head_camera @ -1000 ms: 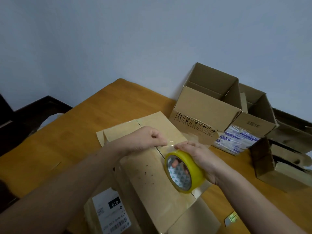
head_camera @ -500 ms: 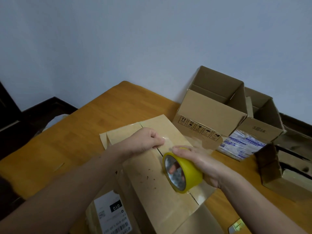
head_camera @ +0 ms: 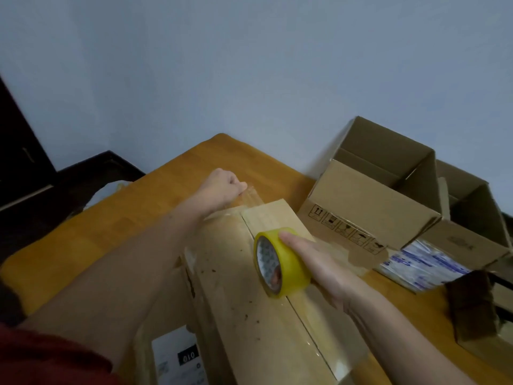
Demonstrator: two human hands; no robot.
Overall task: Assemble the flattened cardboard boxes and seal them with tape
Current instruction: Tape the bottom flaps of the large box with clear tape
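Head view: we are pinching the clear tape strip (head_camera: 250, 196) with left hand (head_camera: 222, 187), gripping yellow tape roll (head_camera: 290, 263) with right hand (head_camera: 322, 266).

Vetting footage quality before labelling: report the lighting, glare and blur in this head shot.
Head view: dim, flat room light, soft shadows; faint sheen on the clear tape strip pinched by the left hand; yellow tape roll in the right hand fairly sharp; printed packet at right smeared by blur.
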